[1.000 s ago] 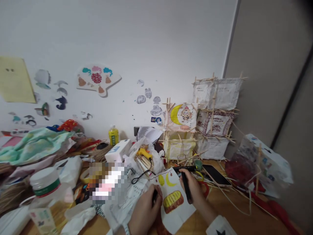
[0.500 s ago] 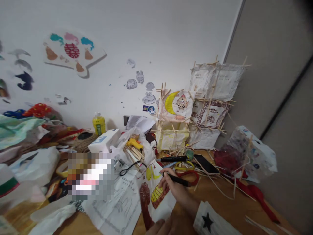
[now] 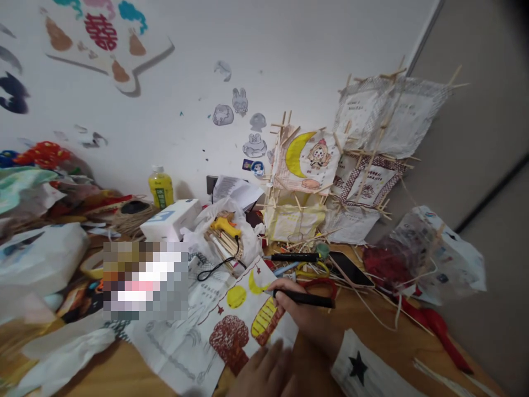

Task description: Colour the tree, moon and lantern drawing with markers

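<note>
My right hand [image 3: 294, 306] grips a black marker pen [image 3: 308, 298], its tip pointing left over a white drawing sheet [image 3: 223, 286]. On the sheet are a yellow crescent moon [image 3: 257, 283], a yellow round shape [image 3: 237, 296], a brown-red tree [image 3: 230, 332] and a yellow striped oval with a brown-red edge [image 3: 264, 322]. The pen tip is close to the moon and the top of the oval; whether it touches I cannot tell. My left hand [image 3: 266, 372] rests on the sheet's lower part, fingers stretched out and slightly blurred.
Another drawn sheet [image 3: 177, 353] lies under the left side. Behind are a second black pen [image 3: 295, 257], scissors with red handles [image 3: 326, 288], a phone [image 3: 350, 268] and a bag of sticks with a yellow glue gun [image 3: 225, 225]. Framed stick panels [image 3: 308, 160] stand against the wall.
The drawing sheet now lies flatter, with the tree and round shape fully showing. My left hand has come further onto it. The view has tipped downward. The right hand still holds the marker.
</note>
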A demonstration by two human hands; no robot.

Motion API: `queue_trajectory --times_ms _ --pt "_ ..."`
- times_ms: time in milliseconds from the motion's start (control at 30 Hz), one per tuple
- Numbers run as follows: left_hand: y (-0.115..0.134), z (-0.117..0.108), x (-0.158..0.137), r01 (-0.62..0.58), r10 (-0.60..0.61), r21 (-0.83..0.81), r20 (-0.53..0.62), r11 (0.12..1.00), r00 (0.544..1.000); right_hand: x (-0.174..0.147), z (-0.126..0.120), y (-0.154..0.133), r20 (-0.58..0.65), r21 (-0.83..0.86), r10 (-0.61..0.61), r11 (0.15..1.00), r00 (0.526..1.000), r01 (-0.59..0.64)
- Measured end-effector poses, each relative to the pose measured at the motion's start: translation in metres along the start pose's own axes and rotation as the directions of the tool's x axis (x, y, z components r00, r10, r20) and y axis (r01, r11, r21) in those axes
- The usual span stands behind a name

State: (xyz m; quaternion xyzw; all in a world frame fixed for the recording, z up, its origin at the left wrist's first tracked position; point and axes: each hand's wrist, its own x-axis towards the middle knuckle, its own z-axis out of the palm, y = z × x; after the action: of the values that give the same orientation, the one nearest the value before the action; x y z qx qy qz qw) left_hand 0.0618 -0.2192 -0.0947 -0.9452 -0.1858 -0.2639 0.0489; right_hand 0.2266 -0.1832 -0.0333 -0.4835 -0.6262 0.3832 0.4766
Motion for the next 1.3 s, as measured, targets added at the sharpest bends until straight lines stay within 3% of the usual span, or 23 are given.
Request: queue_trajectory --times_ms 133,267,367,567,800,900,1200,1300 --pt "0.000 -0.012 0.008 -0.008 0.004 0.058 0.073 0.998 0.997 -0.004 0.005 -0.009 0.001 -0.033 0.105 0.994 0.994 -0.105" --pt "0.003 -0.017 0.012 0.002 -0.020 0.112 0.159 0.994 0.987 -0.005 0.013 -0.014 -0.055 -0.080 0.093 0.992 0.994 -0.097" --pt "0.005 -0.017 0.012 0.021 -0.040 0.100 0.187 0.995 0.981 -0.007 0.018 -0.021 -0.025 -0.193 0.140 0.971 0.990 -0.142" --pt "0.007 -0.011 0.009 0.063 -0.070 0.080 0.082 0.995 0.994 -0.010 0.019 -0.027 0.062 -0.406 0.102 0.911 0.993 -0.069" --pt "0.007 -0.007 0.009 0.039 -0.047 0.087 0.087 0.995 0.995 -0.012 0.017 -0.018 0.144 -0.431 0.094 0.902 0.985 -0.023" --pt "0.008 -0.004 0.009 0.050 -0.053 0.082 0.038 0.995 0.998 -0.012 0.017 -0.018 0.161 -0.443 0.077 0.897 0.984 0.002" --pt "0.008 -0.006 0.008 0.046 -0.046 0.098 0.004 0.994 0.999 -0.011 0.018 -0.018 0.140 -0.466 0.095 0.884 0.986 -0.019" --pt "0.007 -0.005 0.008 0.039 -0.037 0.111 -0.014 0.993 0.999 -0.011 0.018 -0.019 0.084 -0.499 0.136 0.863 0.987 -0.076"
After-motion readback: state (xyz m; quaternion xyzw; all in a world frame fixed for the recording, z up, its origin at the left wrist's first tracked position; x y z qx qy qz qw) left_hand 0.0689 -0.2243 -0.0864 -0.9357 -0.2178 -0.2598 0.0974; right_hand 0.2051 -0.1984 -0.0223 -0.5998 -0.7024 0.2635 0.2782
